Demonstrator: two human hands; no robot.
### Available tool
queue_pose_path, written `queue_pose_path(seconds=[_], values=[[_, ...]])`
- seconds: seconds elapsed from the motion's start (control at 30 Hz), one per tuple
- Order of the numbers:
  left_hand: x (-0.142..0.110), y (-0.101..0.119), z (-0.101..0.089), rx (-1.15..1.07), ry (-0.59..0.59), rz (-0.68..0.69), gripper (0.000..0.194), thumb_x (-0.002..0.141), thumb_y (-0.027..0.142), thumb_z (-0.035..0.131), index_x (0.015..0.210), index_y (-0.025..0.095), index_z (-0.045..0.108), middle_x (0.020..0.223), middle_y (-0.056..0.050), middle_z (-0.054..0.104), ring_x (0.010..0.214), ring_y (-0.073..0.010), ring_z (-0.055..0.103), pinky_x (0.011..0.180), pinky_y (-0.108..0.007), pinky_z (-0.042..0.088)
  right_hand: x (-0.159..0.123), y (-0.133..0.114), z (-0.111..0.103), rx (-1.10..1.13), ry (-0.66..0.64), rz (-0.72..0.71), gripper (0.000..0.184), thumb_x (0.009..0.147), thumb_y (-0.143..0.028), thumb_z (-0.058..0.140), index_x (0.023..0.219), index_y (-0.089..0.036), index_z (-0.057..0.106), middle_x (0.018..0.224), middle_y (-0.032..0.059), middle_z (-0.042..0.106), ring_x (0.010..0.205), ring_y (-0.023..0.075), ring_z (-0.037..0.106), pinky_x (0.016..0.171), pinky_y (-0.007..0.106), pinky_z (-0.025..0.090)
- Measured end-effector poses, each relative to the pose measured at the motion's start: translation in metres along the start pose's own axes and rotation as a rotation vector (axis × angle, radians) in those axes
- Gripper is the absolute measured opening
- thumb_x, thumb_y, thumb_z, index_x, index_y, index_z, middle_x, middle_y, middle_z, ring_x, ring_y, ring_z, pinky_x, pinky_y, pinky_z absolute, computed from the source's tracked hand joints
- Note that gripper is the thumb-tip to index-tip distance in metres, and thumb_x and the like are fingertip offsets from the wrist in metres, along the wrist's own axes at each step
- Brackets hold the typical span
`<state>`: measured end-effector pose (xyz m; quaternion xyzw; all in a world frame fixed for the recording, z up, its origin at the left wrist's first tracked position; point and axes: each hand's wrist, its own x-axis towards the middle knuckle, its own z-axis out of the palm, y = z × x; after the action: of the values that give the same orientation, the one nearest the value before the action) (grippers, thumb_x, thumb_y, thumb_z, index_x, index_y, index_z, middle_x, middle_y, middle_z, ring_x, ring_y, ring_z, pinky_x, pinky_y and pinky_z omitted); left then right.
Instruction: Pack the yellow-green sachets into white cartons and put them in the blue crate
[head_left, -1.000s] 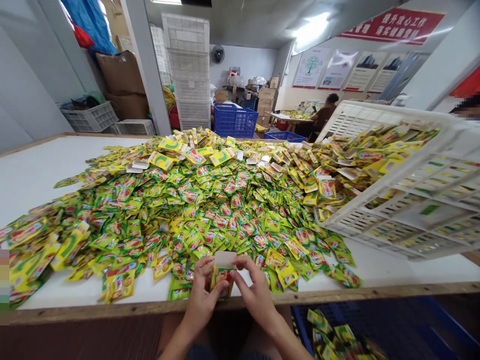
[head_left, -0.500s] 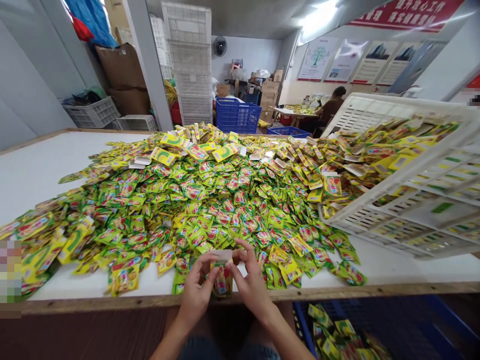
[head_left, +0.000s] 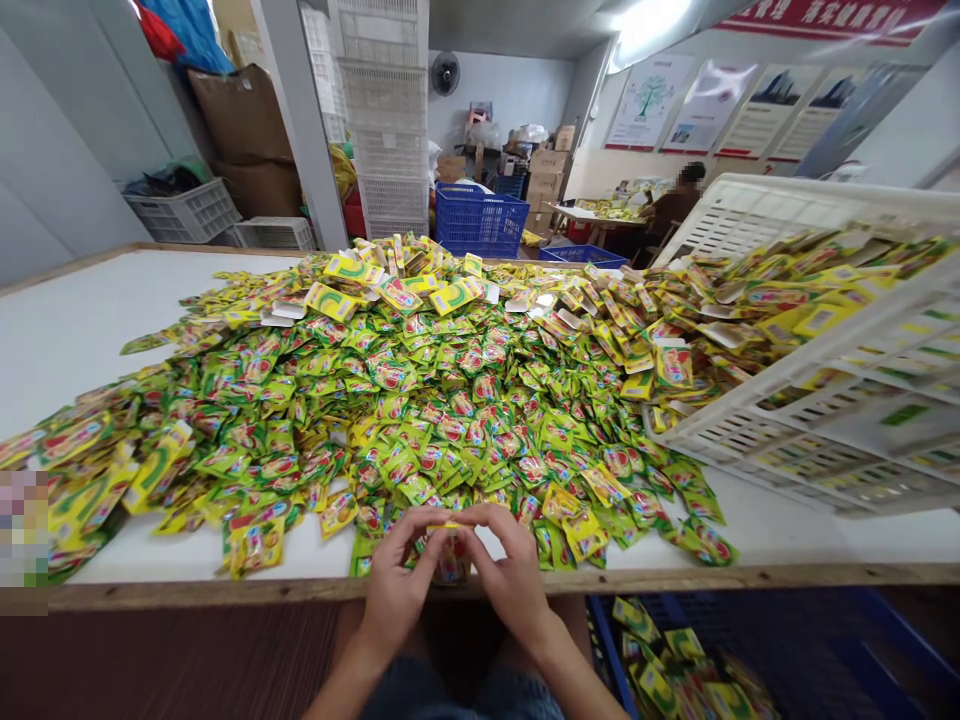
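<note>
A white tabletop point(head_left: 67, 330) carries a broad heap of green packets point(head_left: 450, 400). On the right, a white crate point(head_left: 855, 420) lies tipped toward the heap, full of yellow cartons point(head_left: 817, 320). At the near edge, centre, the left hand point(head_left: 397, 575) and right hand point(head_left: 516, 575) together pinch one small carton point(head_left: 452, 562) between thumbs and fingers, upper part covered.
</note>
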<state>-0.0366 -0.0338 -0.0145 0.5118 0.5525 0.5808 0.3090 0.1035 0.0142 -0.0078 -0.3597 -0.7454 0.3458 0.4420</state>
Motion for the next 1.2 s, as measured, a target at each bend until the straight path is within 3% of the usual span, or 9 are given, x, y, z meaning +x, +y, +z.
queue_pose_path(seconds=[0.37,0.47,0.57,0.7,0.77,0.93,1.03,1.13,1.2], values=[[-0.001,-0.018,-0.001,-0.007,0.017,0.057,0.010,0.079,0.024,0.063,0.083,0.021,0.072,0.090,-0.007,0.069,0.094,-0.0229,0.061,0.085,-0.036,0.049,-0.013,0.012,0.014,0.111,0.059,-0.008,0.011,0.086,-0.019,0.054,0.092,-0.024,0.061,0.090,0.0038,0.064,0.089,0.0182,0.059,0.077,0.032,0.047],[-0.007,-0.021,-0.004,0.006,-0.007,0.056,0.016,0.080,0.024,0.062,0.094,0.023,0.071,0.099,-0.007,0.069,0.099,-0.0234,0.061,0.088,-0.036,0.048,-0.015,0.007,0.003,0.112,0.055,0.002,0.013,0.087,-0.019,0.049,0.090,-0.024,0.062,0.090,0.0044,0.064,0.089,0.0185,0.059,0.077,0.032,0.047],[-0.011,-0.025,-0.005,-0.064,-0.032,0.005,0.036,0.084,0.026,0.056,0.120,0.024,0.056,0.111,-0.009,0.066,0.096,-0.0220,0.064,0.084,-0.036,0.052,-0.018,-0.002,-0.051,-0.053,0.015,0.056,0.017,0.089,-0.023,0.044,0.088,-0.024,0.062,0.088,0.0050,0.064,0.087,0.0198,0.059,0.078,0.033,0.046],[-0.007,-0.034,-0.006,0.114,-0.010,0.016,0.019,0.084,0.028,0.055,0.095,0.021,0.068,0.100,-0.008,0.068,0.098,-0.0231,0.062,0.088,-0.035,0.049,-0.026,0.006,-0.156,-0.462,-0.201,0.272,0.019,0.084,-0.036,0.051,0.077,-0.024,0.065,0.078,0.0057,0.064,0.075,0.0227,0.059,0.069,0.034,0.046],[-0.005,-0.037,-0.004,0.191,-0.014,0.042,0.017,0.083,0.029,0.056,0.091,0.021,0.068,0.096,-0.007,0.068,0.098,-0.0236,0.062,0.089,-0.036,0.048,-0.020,0.022,-0.192,-0.583,-0.161,0.298,0.021,0.084,-0.038,0.050,0.087,-0.024,0.065,0.088,0.0077,0.064,0.086,0.0243,0.059,0.077,0.036,0.045],[-0.004,-0.038,0.002,0.324,-0.048,0.121,0.016,0.081,0.029,0.057,0.092,0.023,0.068,0.096,-0.005,0.069,0.097,-0.0233,0.062,0.090,-0.036,0.048,0.049,0.078,-0.206,-0.926,0.067,0.457,0.022,0.081,-0.033,0.055,0.096,-0.018,0.062,0.102,0.0112,0.060,0.104,0.0262,0.052,0.091,0.036,0.037],[-0.005,-0.040,0.002,0.372,-0.023,0.146,0.017,0.081,0.031,0.057,0.092,0.023,0.068,0.095,-0.005,0.070,0.095,-0.0233,0.063,0.087,-0.035,0.050,0.108,0.108,-0.206,-0.992,0.214,0.539,0.041,0.078,-0.030,0.059,0.115,-0.013,0.053,0.119,0.0180,0.051,0.114,0.0311,0.044,0.096,0.041,0.032],[-0.006,-0.043,0.002,0.407,0.011,0.179,0.017,0.080,0.033,0.058,0.090,0.024,0.068,0.093,-0.004,0.071,0.092,-0.0232,0.066,0.085,-0.033,0.052,0.156,0.126,-0.222,-1.020,0.390,0.646,0.054,0.081,-0.035,0.058,0.126,-0.009,0.042,0.131,0.0236,0.038,0.119,0.0352,0.040,0.095,0.048,0.032],[-0.007,-0.046,0.003,0.426,0.035,0.202,0.017,0.079,0.033,0.059,0.089,0.024,0.069,0.092,-0.004,0.072,0.090,-0.0229,0.067,0.083,-0.032,0.053,0.177,0.130,-0.235,-1.014,0.468,0.690,0.048,0.085,-0.035,0.055,0.125,-0.011,0.044,0.129,0.0196,0.042,0.115,0.0315,0.045,0.092,0.049,0.038]])
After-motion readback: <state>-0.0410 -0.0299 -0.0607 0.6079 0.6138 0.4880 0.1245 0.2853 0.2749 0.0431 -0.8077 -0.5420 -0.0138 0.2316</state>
